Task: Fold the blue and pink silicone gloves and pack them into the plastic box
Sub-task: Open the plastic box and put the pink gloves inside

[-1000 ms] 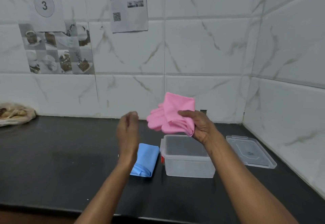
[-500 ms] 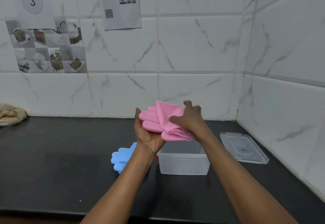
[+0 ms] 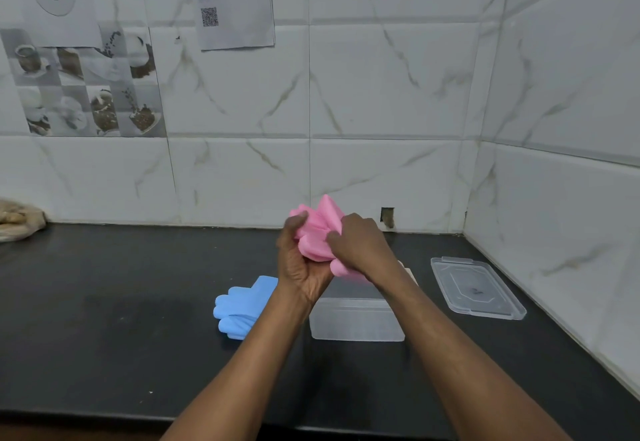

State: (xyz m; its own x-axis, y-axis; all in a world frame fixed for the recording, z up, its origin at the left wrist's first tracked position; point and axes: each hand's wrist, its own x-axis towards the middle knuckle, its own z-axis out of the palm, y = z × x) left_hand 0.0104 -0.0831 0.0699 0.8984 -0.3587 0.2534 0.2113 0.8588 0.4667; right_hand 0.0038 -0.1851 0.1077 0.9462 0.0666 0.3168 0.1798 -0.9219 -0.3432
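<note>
A: Where are the crumpled pink silicone gloves (image 3: 317,229)?
B: Above the clear rectangular plastic box (image 3: 356,319). The left hand (image 3: 301,267) cups them from below, and the right hand (image 3: 360,246) curls over them.
A: And the flat blue silicone gloves (image 3: 242,305)?
B: On the black surface (image 3: 104,302), at the box's nine o'clock. The clear flat plastic lid (image 3: 476,288) lies at three o'clock.

Matt, smooth pink gloves (image 3: 317,232) and blue gloves (image 3: 242,305). Translucent frosted plastic box (image 3: 356,323) and lid (image 3: 476,288). Dark, faintly glossy bench (image 3: 121,336); glossy marble-look wall tiles (image 3: 381,94).
</note>
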